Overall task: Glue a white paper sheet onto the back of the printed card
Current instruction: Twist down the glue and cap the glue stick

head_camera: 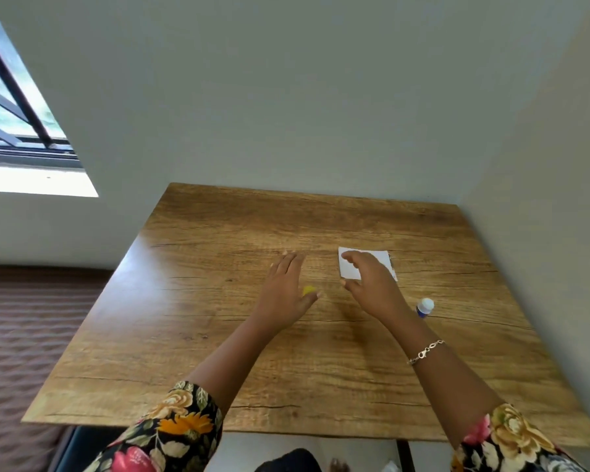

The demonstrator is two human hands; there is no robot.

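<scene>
Your left hand (286, 287) lies palm down at the middle of the brown wood-grain desk (218, 335), fingers straight and close together, thumb out to the side, gripping nothing; whether the palm rests on the wood or floats just over it cannot be told; a small blurred yellow thing (308, 290) shows just beside your thumb, too smeared to name.

Your right hand (372, 284) arches over the white rectangular paper sheet (351, 272), which lies flat on the desk, right of centre and toward the far edge; your fingers are loosely curved and your thumb stands well apart from them, so the hand is spread, not closed; fingertips and thumb sit at the sheet's left edge, but contact cannot be confirmed; a thin dark line runs along the sheet's right side, and whether the printed card lies beneath cannot be told.

A small glue bottle with a white cap and blue body (424, 307) stands near your right wrist, apart from the sheet; a gold chain bracelet (425, 351) circles that wrist; both arms wear dark floral sleeves (181, 424).

The desk meets a pale grey wall (286, 97); a barred window (14, 107) sits upper left; a brown ribbed surface (24, 318) spreads below it.
</scene>
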